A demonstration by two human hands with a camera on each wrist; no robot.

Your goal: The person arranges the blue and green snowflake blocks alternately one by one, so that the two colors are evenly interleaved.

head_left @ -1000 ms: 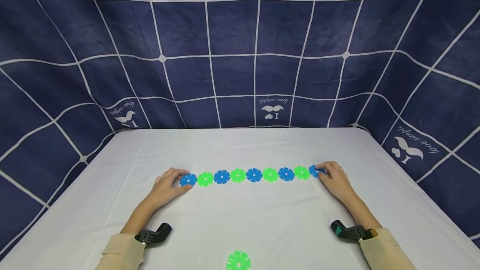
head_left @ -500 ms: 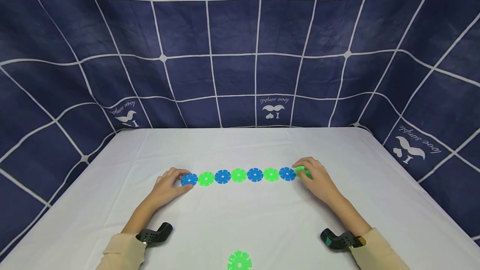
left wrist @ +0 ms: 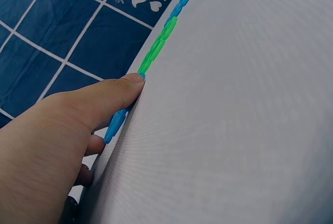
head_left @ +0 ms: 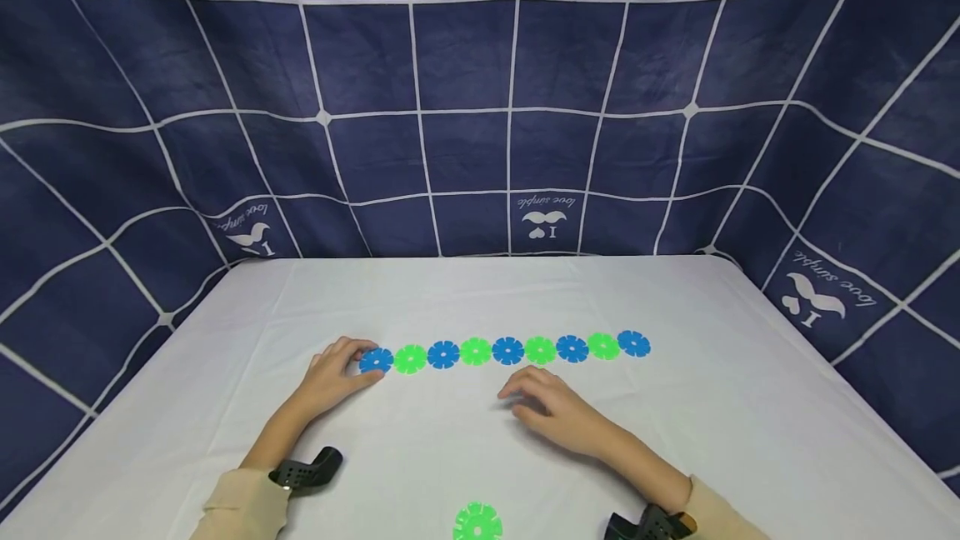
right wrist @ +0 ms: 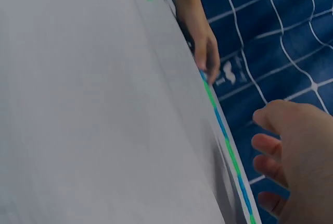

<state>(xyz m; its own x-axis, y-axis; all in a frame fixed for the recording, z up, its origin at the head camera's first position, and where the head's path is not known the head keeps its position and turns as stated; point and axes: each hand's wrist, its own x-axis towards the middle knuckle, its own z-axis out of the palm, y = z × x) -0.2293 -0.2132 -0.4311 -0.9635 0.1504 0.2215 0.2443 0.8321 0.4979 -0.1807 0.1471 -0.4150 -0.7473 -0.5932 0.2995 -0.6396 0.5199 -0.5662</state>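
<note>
A straight row of notched plastic discs, blue and green by turns, crosses the white table in the head view. My left hand (head_left: pixel 330 377) pinches the blue disc (head_left: pixel 377 361) at the row's left end between thumb and fingers. In the left wrist view the thumb lies over the near edge of that blue disc (left wrist: pixel 115 125). A blue disc (head_left: pixel 634 343) ends the row on the right, beside a green disc (head_left: pixel 603 346). Holding nothing, my right hand (head_left: pixel 558 415) hovers on the near side of the row's middle, its fingers loosely bent.
A single green disc (head_left: pixel 477 523) lies by itself near the front of the white-covered table (head_left: pixel 420 440). Behind the table hangs a dark blue curtain (head_left: pixel 465 148) with white grid lines, which also runs along both sides.
My right hand has left the row's right end, passing over the green disc there, and has come left and nearer to me. The left hand keeps its place on the blue disc.
</note>
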